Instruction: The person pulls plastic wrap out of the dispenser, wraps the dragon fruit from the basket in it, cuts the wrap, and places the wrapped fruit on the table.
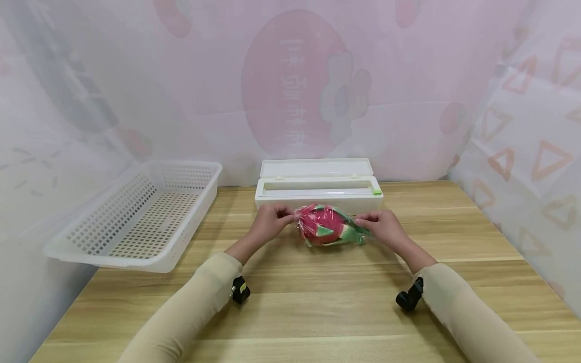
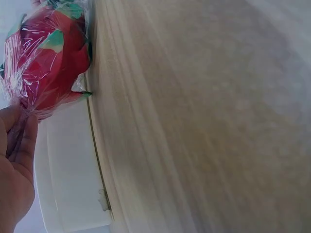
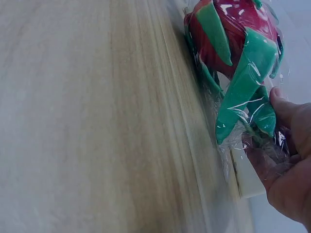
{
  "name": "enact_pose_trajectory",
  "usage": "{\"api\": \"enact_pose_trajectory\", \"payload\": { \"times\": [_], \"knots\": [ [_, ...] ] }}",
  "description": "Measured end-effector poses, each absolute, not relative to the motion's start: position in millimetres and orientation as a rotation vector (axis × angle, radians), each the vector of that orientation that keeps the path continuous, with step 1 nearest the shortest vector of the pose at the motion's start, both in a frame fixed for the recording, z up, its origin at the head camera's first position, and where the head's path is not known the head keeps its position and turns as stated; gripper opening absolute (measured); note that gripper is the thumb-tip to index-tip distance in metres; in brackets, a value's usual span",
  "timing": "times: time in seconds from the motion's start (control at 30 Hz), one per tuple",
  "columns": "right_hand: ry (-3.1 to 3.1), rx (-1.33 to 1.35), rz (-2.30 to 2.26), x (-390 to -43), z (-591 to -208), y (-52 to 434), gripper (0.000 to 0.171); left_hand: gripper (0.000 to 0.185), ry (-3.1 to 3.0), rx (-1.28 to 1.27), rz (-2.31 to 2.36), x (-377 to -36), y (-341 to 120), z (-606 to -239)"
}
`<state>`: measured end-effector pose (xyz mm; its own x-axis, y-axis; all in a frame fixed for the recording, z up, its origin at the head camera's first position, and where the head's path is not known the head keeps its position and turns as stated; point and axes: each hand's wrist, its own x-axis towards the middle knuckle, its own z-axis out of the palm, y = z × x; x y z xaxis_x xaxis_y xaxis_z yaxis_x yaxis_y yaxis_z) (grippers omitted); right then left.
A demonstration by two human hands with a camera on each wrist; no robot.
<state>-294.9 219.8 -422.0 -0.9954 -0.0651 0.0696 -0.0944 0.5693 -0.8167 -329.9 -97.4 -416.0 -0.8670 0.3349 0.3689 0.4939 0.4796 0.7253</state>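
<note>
A red toy dragon fruit with green leaf tips, wrapped in clear plastic film [image 1: 328, 225], lies on its side on the light wooden table [image 1: 317, 302], just in front of the long white plastic cling-film dispenser box [image 1: 317, 189], whose lid stands open towards the back wall. The fruit touches the tabletop and sits close against the front wall of that box, roughly at its middle.

The left hand [image 1: 269, 222] is at the left end of the fruit, just in front of the box, its fingers curled and pinching the gathered end of the film; the left wrist view shows the twisted film running between thumb and fingers [image 2: 17, 145] right beside the red skin [image 2: 46, 58]. The right hand [image 1: 383, 224] is at the fruit's right end, near the box's right front corner, fingers clenched on the film where the green leaves stick out; in the right wrist view the crumpled film lies under the fingertips [image 3: 282, 145] next to the green tips [image 3: 245, 82]. Both forearms wear beige sleeves, with a small black camera mount on each wrist.

Left of the box, well apart from the fruit, a white perforated plastic basket [image 1: 140, 212] rests tilted, part on the table edge. Behind the box hangs a pale pink printed curtain [image 1: 299, 80]
</note>
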Motion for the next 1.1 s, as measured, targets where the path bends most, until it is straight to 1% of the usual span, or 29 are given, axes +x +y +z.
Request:
{"api": "enact_pose_trajectory", "payload": {
  "times": [0.23, 0.4, 0.5, 0.6, 0.67, 0.77, 1.0, 1.1],
  "knots": [
    [-2.726, 0.24, 1.522, -295, -423, 225, 0.033, 0.01, -2.573, -0.715, -1.348, -332, -95, -411],
    [-2.725, 0.404, 1.512, -288, -420, 233, 0.041, 0.009, -2.552, -0.762, -1.351, -331, -95, -411],
    [-2.76, 0.524, 1.434, -283, -419, 238, 0.051, 0.008, -2.546, -0.771, -1.352, -330, -95, -412],
    [-2.806, 0.658, 1.301, -279, -419, 242, 0.066, 0.008, -2.549, -0.761, -1.36, -330, -95, -413],
    [-2.815, 0.726, 1.2, -278, -420, 242, 0.069, 0.007, -2.552, -0.749, -1.369, -330, -96, -414],
    [-2.768, 0.797, 1.131, -277, -421, 241, 0.065, 0.006, -2.55, -0.744, -1.385, -330, -96, -415],
    [-2.639, 0.784, 0.949, -277, -423, 238, 0.035, 0.01, -2.543, -0.79, -1.323, -328, -95, -415],
    [-2.6, 0.792, 0.875, -277, -425, 237, 0.028, 0.012, -2.512, -0.859, -1.214, -327, -95, -415]
  ]
}}
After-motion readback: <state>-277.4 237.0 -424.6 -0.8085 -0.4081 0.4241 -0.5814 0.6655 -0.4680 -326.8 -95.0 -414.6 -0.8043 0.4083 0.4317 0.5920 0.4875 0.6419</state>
